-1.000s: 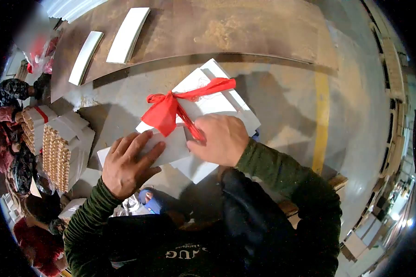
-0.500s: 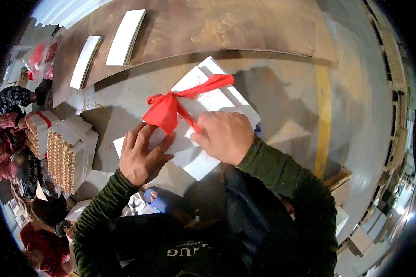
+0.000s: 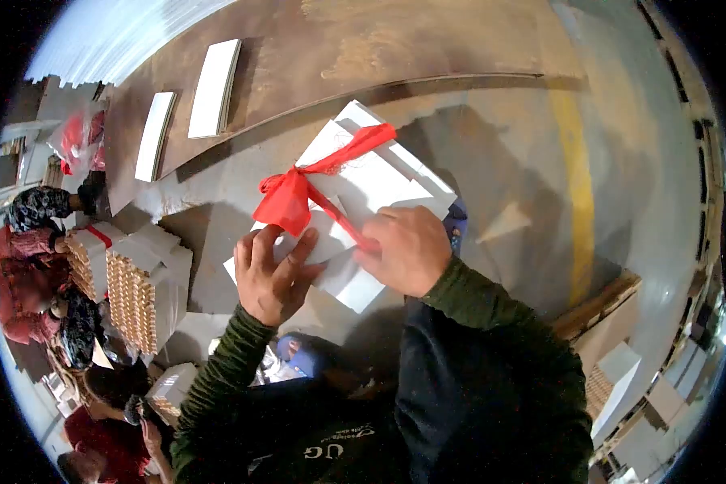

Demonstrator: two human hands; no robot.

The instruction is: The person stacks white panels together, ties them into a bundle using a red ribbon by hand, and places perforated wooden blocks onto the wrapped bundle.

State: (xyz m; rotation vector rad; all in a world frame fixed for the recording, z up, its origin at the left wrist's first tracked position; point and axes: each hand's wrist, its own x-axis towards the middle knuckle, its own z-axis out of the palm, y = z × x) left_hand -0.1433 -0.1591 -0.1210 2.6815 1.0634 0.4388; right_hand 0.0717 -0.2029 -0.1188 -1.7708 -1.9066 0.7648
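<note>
The right hand (image 3: 407,248) pinches a knotted red cloth strip (image 3: 287,200) over stacked white cardboard sheets (image 3: 383,181), which the left hand (image 3: 273,278) touches, its grip unclear.

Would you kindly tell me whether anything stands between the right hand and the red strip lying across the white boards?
Nothing visible does: the right hand is at the lower end of the red strip, over the white boards. The left hand is off to the side, near the strip's wide flap.
</note>
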